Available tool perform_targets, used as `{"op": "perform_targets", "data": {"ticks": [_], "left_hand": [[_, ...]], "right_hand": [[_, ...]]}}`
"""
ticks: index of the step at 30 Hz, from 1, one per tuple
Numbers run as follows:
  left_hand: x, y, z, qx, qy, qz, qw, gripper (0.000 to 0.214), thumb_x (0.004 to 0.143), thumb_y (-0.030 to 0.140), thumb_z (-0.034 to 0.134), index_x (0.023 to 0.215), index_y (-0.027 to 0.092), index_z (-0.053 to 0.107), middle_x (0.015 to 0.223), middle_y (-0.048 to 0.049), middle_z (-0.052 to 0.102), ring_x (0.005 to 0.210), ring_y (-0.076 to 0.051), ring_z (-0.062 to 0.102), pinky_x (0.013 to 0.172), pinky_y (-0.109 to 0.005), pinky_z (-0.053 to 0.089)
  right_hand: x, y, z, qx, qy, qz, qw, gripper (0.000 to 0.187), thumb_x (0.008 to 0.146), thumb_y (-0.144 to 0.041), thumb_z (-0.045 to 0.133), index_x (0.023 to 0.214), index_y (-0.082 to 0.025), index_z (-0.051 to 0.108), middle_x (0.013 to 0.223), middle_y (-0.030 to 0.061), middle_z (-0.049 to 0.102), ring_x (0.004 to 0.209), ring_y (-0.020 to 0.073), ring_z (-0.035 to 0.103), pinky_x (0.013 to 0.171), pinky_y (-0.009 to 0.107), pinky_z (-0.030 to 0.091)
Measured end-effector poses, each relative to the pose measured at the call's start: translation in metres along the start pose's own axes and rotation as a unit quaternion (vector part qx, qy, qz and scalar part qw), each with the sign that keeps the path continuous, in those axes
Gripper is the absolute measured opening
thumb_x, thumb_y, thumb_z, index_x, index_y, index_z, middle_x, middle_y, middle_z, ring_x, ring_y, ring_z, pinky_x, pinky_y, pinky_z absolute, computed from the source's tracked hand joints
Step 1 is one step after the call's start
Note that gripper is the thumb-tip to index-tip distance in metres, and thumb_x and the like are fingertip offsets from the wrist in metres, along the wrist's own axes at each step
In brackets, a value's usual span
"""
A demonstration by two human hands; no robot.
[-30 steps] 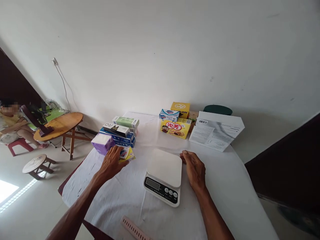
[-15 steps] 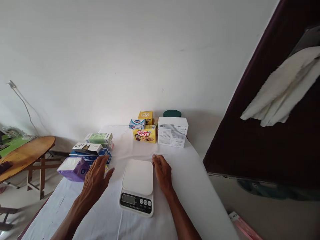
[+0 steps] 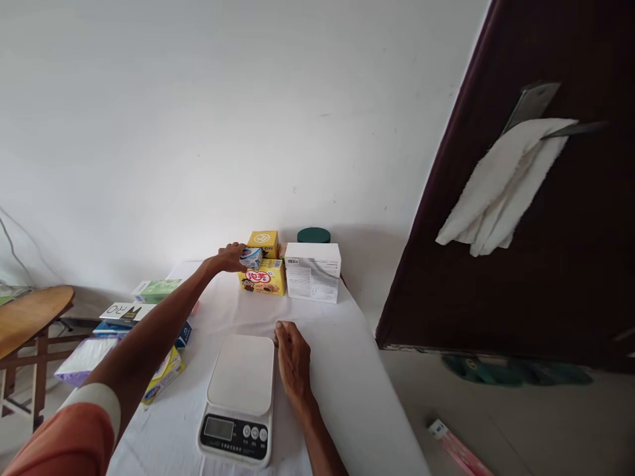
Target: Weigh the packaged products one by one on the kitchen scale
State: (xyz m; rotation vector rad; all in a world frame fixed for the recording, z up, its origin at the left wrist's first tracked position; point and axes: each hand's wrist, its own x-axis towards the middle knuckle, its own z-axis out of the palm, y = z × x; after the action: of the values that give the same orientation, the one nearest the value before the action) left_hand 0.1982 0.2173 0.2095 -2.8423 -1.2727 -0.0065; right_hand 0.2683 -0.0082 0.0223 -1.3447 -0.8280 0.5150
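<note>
Small blue-and-white carton (image 3: 253, 258), seen from the head cam (only view here), up on top of a yellow puff-snack box (image 3: 262, 283) and right in front of another yellow box (image 3: 265, 242), with a printed white box (image 3: 312, 272) off to the right. Over the carton's left end, the left hand (image 3: 229, 258), with partly bent fingers, at the carton by the looks of it. Can't tell if actually gripping or just touching, tbh. Just beside the right edge of the digital kitchen scale (image 3: 241, 377), the right hand (image 3: 294, 360), with loosely curled fingers and nothing visible in them. Can't tell how tightly curled, because of the hidden tips.

Risks from here, imo: a carton shoved off the snack box by a one-ended, off-center pinch. Or a toppled rear box from a fingertip knock, given the tight squeeze back there. Also worth watching: the left forearm (image 3: 166, 314), close by the white carton (image 3: 119, 312), purple tissue pack (image 3: 85, 361) and yellow carton (image 3: 167, 374). Could easily sweep something over by dipping too low. And maybe a nudged scale from a careless shift of the right hand.
</note>
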Motion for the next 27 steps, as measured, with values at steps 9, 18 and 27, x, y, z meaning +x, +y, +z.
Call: {"op": "perform_targets", "data": {"ticks": [9, 18, 27], "left_hand": [[-0.073, -0.010, -0.010, -0.014, 0.038, 0.012, 0.999, 0.052, 0.082, 0.051, 0.071, 0.120, 0.018, 0.059, 0.119, -0.0112, 0.065, 0.110, -0.033, 0.061, 0.096, -0.046, 0.046], [-0.230, 0.033, 0.046, -0.070, -0.013, 0.101, 0.992, 0.051, 0.076, 0.044, 0.084, 0.114, 0.020, 0.059, 0.113, -0.0084, 0.065, 0.106, -0.030, 0.059, 0.093, -0.044, 0.045], [-0.249, 0.040, 0.068, -0.102, -0.024, 0.057, 0.993, 0.077, 0.070, 0.052, 0.089, 0.129, 0.021, 0.053, 0.125, -0.0121, 0.060, 0.116, -0.034, 0.055, 0.099, -0.050, 0.044]], "right_hand": [[0.001, -0.001, 0.000, -0.011, -0.010, 0.016, 1.000, 0.047, 0.097, -0.064, 0.042, 0.083, -0.023, 0.060, 0.076, 0.0023, 0.064, 0.074, 0.0207, 0.060, 0.070, 0.030, 0.046], [0.001, -0.002, 0.002, -0.023, -0.002, 0.028, 0.999, 0.053, 0.092, -0.072, 0.041, 0.085, -0.023, 0.061, 0.079, 0.0050, 0.068, 0.075, 0.0228, 0.064, 0.074, 0.034, 0.050], [-0.001, -0.011, 0.001, -0.039, -0.017, 0.052, 0.998, 0.062, 0.084, -0.081, 0.044, 0.086, -0.022, 0.062, 0.085, 0.0105, 0.074, 0.076, 0.0262, 0.070, 0.073, 0.036, 0.053]]}}
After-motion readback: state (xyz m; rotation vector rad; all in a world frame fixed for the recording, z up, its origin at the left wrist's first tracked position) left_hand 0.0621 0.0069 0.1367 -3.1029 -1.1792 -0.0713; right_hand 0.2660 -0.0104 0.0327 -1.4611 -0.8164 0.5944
